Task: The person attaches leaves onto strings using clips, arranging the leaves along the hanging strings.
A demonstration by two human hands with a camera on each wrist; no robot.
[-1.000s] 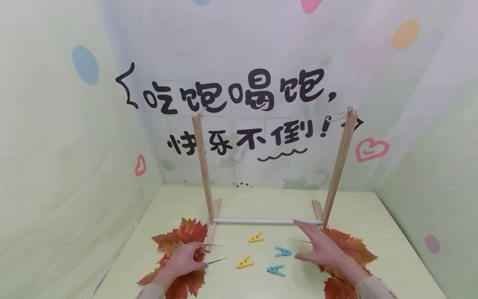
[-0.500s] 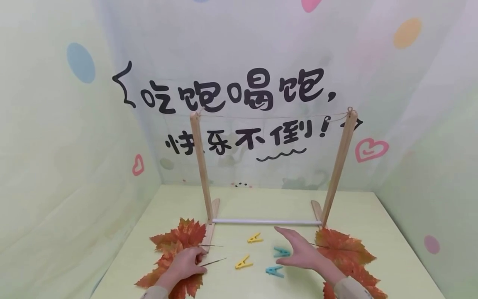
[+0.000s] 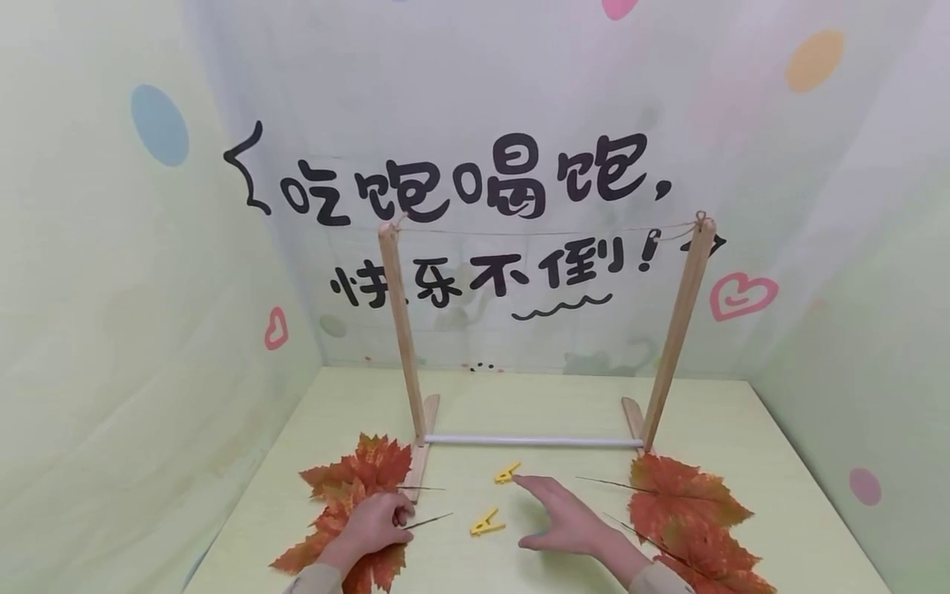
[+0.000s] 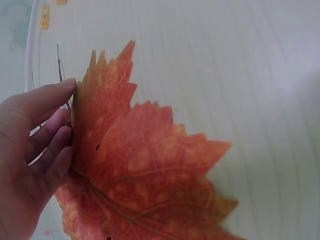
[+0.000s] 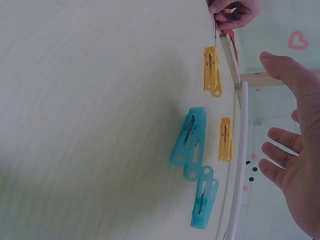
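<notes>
In the head view my left hand (image 3: 371,524) lies over the left pair of red-orange artificial maple leaves (image 3: 364,466), its fingers loosely bent beside a thin stem (image 3: 430,520). The left wrist view has the fingertips at the edge of a leaf (image 4: 150,160); no firm grip shows. My right hand (image 3: 567,520) hovers over the table, thumb and fingers apart, holding nothing. It hides two blue clothespins from the head view; the right wrist view shows one blue clothespin (image 5: 190,142) and another blue clothespin (image 5: 204,200). Two yellow clothespins, a far one (image 3: 506,473) and a near one (image 3: 486,523), lie left of it.
A wooden frame stands behind, with a left post (image 3: 403,330), a right post (image 3: 679,330) and a white crossbar (image 3: 534,441) low down. A thin string (image 3: 519,233) spans the post tops. More maple leaves (image 3: 683,499) lie at the right. Fabric walls (image 3: 482,107) surround the table.
My right hand has moved left, away from the right leaves, to above the blue clothespins, which it now covers in the head view. My left hand stays nearly in place.
</notes>
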